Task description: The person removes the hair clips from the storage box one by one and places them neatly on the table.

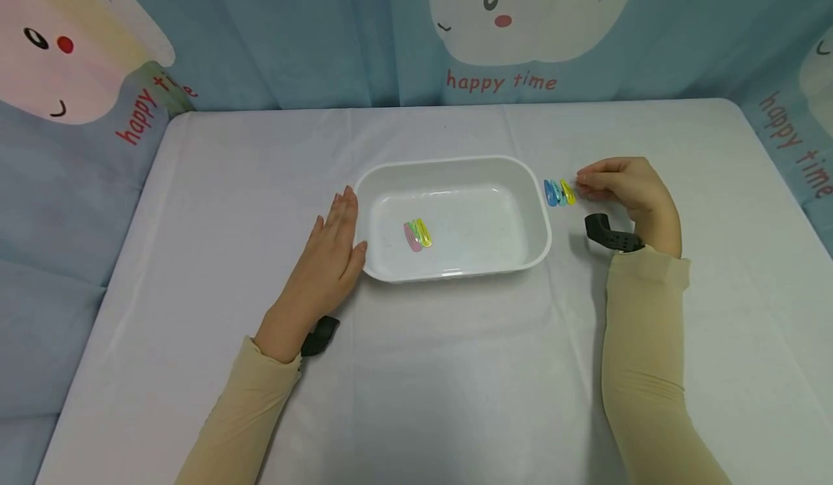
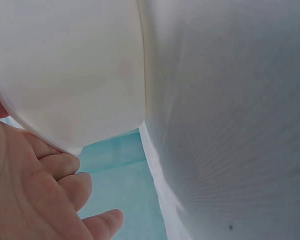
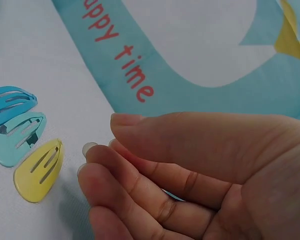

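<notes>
A white rectangular tray lies on the table, with pink, green and yellow snap hair clips side by side inside it. Along the tray's left rim rests my left hand, its fingers straight and touching the edge. Just right of the tray, a blue hair clip, a light teal hair clip and a yellow hair clip lie in a row on the cloth. My right hand hovers beside the yellow one, fingers loosely bent, thumb and fingertips apart, nothing between them.
White cloth covers the table. Behind it and at both sides hangs a blue curtain with cartoon figures and red lettering. Each wrist carries a black camera band.
</notes>
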{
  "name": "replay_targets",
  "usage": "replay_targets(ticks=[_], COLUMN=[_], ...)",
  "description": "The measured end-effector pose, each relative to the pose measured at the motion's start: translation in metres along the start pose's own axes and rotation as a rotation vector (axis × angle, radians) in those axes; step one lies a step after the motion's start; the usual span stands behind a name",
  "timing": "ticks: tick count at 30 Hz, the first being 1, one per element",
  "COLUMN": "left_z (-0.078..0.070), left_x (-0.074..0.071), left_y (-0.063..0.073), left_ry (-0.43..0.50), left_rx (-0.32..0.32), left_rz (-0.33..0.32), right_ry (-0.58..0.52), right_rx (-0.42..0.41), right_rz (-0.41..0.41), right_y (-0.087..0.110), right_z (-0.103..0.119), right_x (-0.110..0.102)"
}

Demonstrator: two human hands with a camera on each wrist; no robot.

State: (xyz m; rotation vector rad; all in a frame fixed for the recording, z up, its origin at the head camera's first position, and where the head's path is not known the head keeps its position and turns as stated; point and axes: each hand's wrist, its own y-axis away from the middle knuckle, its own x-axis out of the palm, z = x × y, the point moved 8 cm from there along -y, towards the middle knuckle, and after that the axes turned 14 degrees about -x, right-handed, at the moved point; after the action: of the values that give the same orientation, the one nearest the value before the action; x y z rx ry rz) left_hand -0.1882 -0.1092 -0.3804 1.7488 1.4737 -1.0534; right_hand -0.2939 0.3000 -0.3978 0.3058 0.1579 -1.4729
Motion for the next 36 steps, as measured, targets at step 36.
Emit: replay_targets(ticks=[36], left_z=[0.000], left_x=[0.000], left_y=[0.000], left_ry=[0.012], left_rx=[0.006], left_rz=[-0.013], right_ry=[-0.106], right_rx=[-0.097], right_rz=[0.007], right_y=[0.006], right_z=[0.031], right_x=[0.012])
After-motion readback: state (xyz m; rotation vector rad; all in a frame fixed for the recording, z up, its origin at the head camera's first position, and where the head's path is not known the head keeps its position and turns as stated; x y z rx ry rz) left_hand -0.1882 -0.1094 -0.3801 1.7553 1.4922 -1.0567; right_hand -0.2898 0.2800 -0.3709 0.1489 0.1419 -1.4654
